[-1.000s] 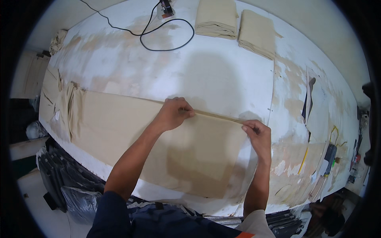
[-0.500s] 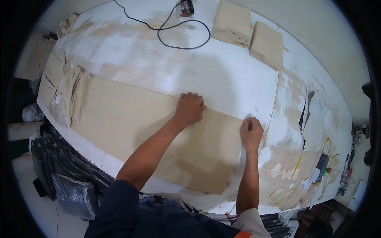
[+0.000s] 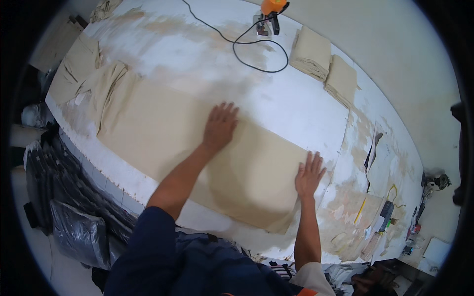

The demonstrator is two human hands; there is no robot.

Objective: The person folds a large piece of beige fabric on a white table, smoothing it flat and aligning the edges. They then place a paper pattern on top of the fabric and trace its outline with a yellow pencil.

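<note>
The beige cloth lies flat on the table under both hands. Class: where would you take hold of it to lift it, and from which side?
Probably best at the near right corner of the beige cloth, coming from the table's near edge. That corner juts out by the edge, just below the right hand, so fingers could pinch it; elsewhere the cloth lies flat, with the left hand pressing its far edge.
</note>
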